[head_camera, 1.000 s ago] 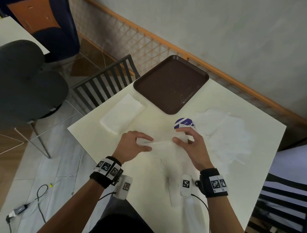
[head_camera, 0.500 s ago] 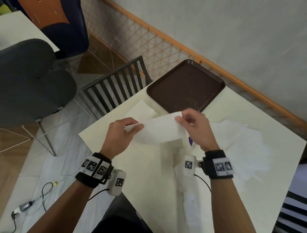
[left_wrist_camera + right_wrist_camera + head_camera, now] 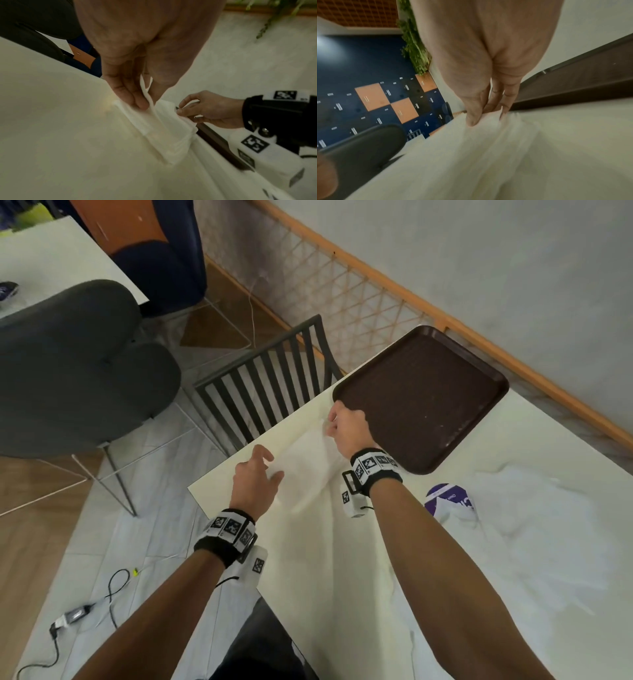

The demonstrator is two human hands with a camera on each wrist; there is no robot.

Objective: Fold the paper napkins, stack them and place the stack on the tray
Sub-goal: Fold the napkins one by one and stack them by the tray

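Note:
A folded white napkin [image 3: 308, 470] lies stretched over the stack of folded napkins [image 3: 164, 136] at the table's left edge, just beside the brown tray [image 3: 421, 398]. My left hand [image 3: 270, 467] pinches its near end, the paper edge showing between thumb and fingers [image 3: 137, 100]. At the tray's corner my right hand [image 3: 334, 422] pinches the far end between thumb and fingers [image 3: 471, 119]. The tray holds nothing. Loose unfolded napkins [image 3: 534, 529] are heaped on the right side of the table.
A purple napkin package [image 3: 445, 496] peeks out from under the loose heap. A dark slatted chair [image 3: 274, 392] stands against the table's far left edge, a grey padded chair [image 3: 78, 371] beyond it. A wall with an orange rail runs behind the tray.
Both hands carried the folded napkin from the table's middle to the left and lowered it onto the folded stack beside the tray.

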